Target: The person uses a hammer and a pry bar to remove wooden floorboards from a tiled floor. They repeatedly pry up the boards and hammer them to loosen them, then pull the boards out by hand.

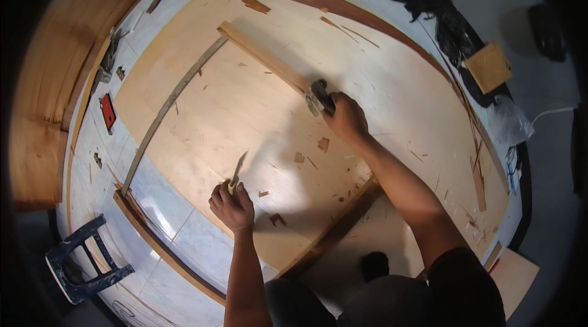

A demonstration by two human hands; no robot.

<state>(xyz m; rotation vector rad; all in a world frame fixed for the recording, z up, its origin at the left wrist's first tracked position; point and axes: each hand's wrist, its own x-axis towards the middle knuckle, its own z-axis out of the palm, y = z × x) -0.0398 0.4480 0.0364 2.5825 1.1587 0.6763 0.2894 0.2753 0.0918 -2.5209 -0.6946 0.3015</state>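
Observation:
My left hand grips the pale yellow handle of a knife, its blade pointing away from me above the plywood sheet. My right hand is closed around a dark hand tool with a worn metal head; its exact kind is hard to make out. That head sits at the near end of the visible part of a light wooden batten. A thin grey strip meets the batten's far end. Closer to me, a dark-edged wooden board lies across the plywood.
Splintered brown veneer strips and wood chips litter the plywood. Leftward are a wooden strip, a red object and a blue plastic stool. Black plastic and a square wooden block lie to the right.

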